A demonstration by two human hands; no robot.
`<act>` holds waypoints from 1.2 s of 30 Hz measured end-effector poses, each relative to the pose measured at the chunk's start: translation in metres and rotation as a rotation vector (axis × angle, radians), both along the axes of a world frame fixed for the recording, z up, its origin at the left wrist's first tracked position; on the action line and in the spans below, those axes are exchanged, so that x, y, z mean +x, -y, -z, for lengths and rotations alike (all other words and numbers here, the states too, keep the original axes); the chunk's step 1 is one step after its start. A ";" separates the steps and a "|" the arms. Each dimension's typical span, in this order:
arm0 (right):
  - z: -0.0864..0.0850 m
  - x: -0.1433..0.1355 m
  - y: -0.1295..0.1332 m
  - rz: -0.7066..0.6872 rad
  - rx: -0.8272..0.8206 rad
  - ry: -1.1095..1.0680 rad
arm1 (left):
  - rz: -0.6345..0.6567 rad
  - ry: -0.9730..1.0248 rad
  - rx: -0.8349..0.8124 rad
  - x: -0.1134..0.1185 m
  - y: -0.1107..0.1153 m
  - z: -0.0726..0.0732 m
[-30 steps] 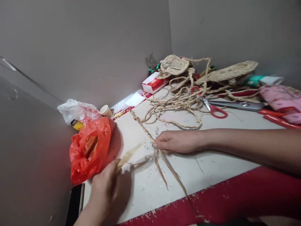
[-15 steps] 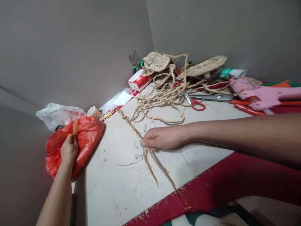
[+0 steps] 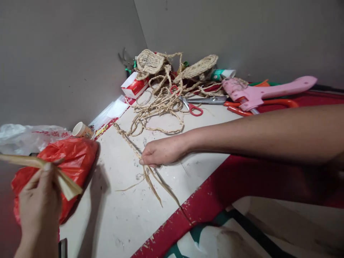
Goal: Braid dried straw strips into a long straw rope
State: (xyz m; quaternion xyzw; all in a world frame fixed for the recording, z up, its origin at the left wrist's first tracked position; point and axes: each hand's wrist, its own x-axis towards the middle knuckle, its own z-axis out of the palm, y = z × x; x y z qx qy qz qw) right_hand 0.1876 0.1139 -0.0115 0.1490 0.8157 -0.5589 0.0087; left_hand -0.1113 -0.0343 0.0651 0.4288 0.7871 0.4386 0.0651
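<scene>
My left hand [image 3: 41,199] is closed on a folded pale strip of dried straw or husk [image 3: 68,184], held over the red plastic bag [image 3: 77,154]. One end of the strip points left, and the wider end points to the lower right. On the table, my right hand [image 3: 161,152] pinches a thin straw braid [image 3: 127,139] near its lower end. Loose strands [image 3: 153,188] fan out below those fingers, the longest reaching the red cloth edge. The braid's far end lies close to a tangle of straw cord [image 3: 161,111].
Behind the hands lie red-handled scissors [image 3: 193,109], large shears [image 3: 215,100], a pink glue gun [image 3: 258,93], coiled straw pieces [image 3: 149,62], a red-and-white box [image 3: 134,86] and pliers [image 3: 126,61]. A paper cup [image 3: 82,129] tilts near a white plastic bag [image 3: 34,138]. Grey walls bound the table.
My left hand has come away from the red bag with a pale strip in its fingers. My right hand still pinches the braid. The whole view has shifted, so the tabletop appears further left.
</scene>
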 end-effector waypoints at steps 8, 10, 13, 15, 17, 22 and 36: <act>-0.003 0.000 0.001 0.000 0.035 -0.013 | -0.141 0.270 0.026 0.048 0.020 0.041; -0.004 0.001 0.002 0.004 0.052 -0.017 | -0.164 -0.006 0.166 0.048 0.035 0.038; -0.004 0.001 0.002 0.009 0.074 -0.017 | 0.078 -0.420 0.101 0.053 0.043 0.035; -0.004 0.001 0.002 0.008 0.068 -0.021 | 0.368 -0.682 -0.088 0.055 0.036 0.039; -0.004 0.001 0.002 0.016 0.054 -0.028 | 0.595 -0.902 -0.245 0.053 0.022 0.046; -0.003 0.001 0.002 0.039 0.034 -0.023 | 0.712 -1.041 -0.437 0.046 -0.006 0.052; 0.004 -0.003 0.003 0.094 -0.093 -0.064 | 0.304 0.750 -0.283 0.106 -0.011 0.026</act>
